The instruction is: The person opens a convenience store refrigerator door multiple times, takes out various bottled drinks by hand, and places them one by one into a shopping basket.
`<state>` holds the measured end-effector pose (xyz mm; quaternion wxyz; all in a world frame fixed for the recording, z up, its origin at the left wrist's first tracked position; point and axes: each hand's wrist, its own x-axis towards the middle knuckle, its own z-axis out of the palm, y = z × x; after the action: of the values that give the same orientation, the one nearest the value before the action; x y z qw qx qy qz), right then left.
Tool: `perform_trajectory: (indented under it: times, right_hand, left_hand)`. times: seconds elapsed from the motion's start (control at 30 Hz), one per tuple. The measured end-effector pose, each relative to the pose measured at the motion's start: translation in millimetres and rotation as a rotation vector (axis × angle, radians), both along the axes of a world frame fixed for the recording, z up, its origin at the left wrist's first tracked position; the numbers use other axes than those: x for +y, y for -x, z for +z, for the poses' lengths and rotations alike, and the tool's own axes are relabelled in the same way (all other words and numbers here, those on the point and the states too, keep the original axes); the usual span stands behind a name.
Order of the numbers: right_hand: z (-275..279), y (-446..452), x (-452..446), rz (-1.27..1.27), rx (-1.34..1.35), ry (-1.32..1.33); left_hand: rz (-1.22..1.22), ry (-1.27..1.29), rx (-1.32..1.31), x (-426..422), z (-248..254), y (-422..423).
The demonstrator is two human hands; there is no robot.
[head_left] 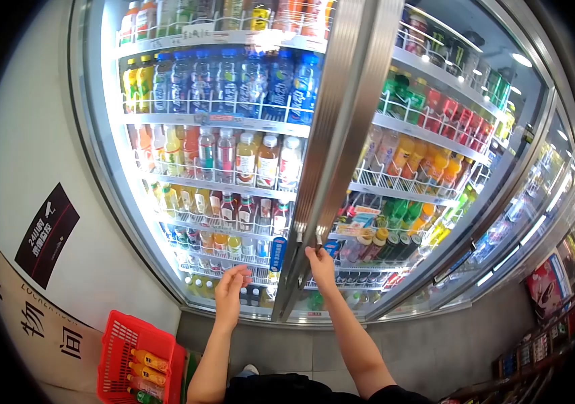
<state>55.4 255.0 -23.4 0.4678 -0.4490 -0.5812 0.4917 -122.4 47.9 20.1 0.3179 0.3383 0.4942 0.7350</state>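
Note:
My right hand (321,268) is closed around the dark handle (318,240) on the metal frame of the right-hand cooler door. My left hand (232,288) is raised in front of the lower shelves of the left cooler section. Its fingers are loosely bent and hold nothing. A second door handle (299,246) is on the neighbouring metal frame, between the two hands. Beside the handles are blue stickers (278,254). Blue-capped bottles (227,79) fill an upper shelf, and juice bottles (267,160) stand on the shelf below.
At lower left, a red shopping basket (114,367) contains orange drink bottles (147,372) and a green-capped bottle. A white wall with a black sign (47,236) borders the cooler. More glass doors (496,249) continue right. A low merchandise rack (536,347) stands on the grey floor (429,343).

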Motion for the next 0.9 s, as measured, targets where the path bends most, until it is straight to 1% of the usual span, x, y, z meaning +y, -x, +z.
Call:
perform_trajectory:
  times: [0.07, 0.1, 0.17, 0.2, 0.33, 0.4, 0.43, 0.47, 0.57, 0.63, 0.77, 0.87, 0.9]
  right_hand:
    - [1, 7, 6, -0.04, -0.028, 0.04]
    - [-14, 11, 23, -0.051, 0.024, 0.066]
    - [-10, 19, 30, -0.015, 0.147, 0.153]
    - [-10, 25, 30, -0.045, 0.217, 0.144]
    - [-18, 25, 33, -0.067, 0.194, 0.111]
    - [-25, 22, 36, 0.017, 0.279, 0.154]
    - [-30, 21, 37, -0.002, 0.281, 0.157]
    - [-34, 21, 38, 0.001, 0.218, 0.126]
    - [-22, 19, 30, -0.062, 0.057, 0.012]
    - [-20, 23, 26, -0.138, 0.034, -0.033]
    - [-24, 24, 27, -0.14, 0.064, 0.004]
    - [-24, 30, 25, -0.252, 0.057, 0.027]
    - [-25, 31, 25, -0.271, 0.06, 0.027]
  left_hand:
    - [-0.002, -0.014, 0.006, -4, -4, 8]
    - [-0.015, -0.025, 0.014, -5, -5, 12]
    - [-0.009, -0.018, 0.014, -13, -8, 15]
    - [-0.018, -0.012, 0.022, -18, -11, 17]
    - [-0.032, 0.015, 0.022, -30, -21, 27]
    - [-0.053, 0.022, 0.001, -30, -21, 30]
    - [-0.068, 0.02, -0.008, -29, -20, 31]
    - [-0.089, 0.018, -0.016, -28, -19, 30]
    - [-0.155, 0.034, 0.0, -19, -19, 24]
    - [-0.223, 0.047, -0.013, -13, -18, 14]
    - [-0.273, 0.053, -0.088, -12, -17, 4]
    - [-0.347, 0.003, -0.094, -17, -6, -5]
    - [-0.343, 0.009, -0.104, -19, -9, -3]
